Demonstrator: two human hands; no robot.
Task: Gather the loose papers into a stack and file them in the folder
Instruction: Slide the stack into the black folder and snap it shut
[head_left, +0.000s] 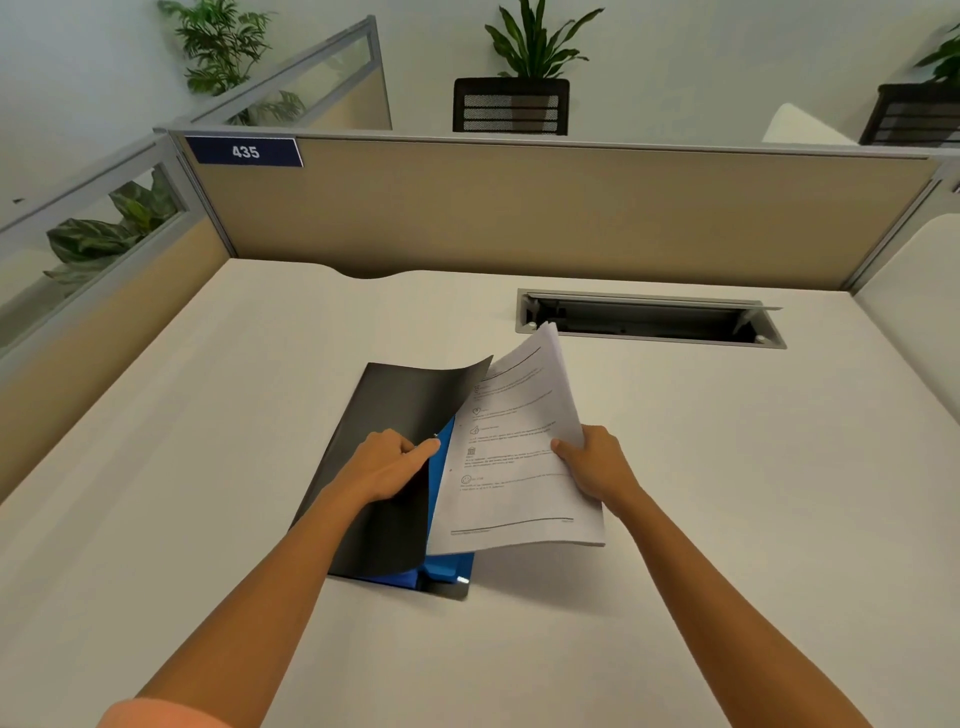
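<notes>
A dark folder (400, 400) lies in the middle of the white desk (208, 467), its black cover lifted and curled up on the right side. Blue inner pages show beneath the cover along its right and bottom edges. My left hand (387, 465) pinches the cover's edge and holds it raised. My right hand (597, 465) grips the right edge of a stack of printed white papers (511, 462). The stack is tilted, and its left edge sits in the gap under the lifted cover, over the blue pages.
An open cable tray slot (649, 318) is cut into the desk behind the papers. Beige cubicle partitions (519, 208) wall the desk at the back and left, with a sign reading 435 (244, 151). Potted plants stand beyond the partitions.
</notes>
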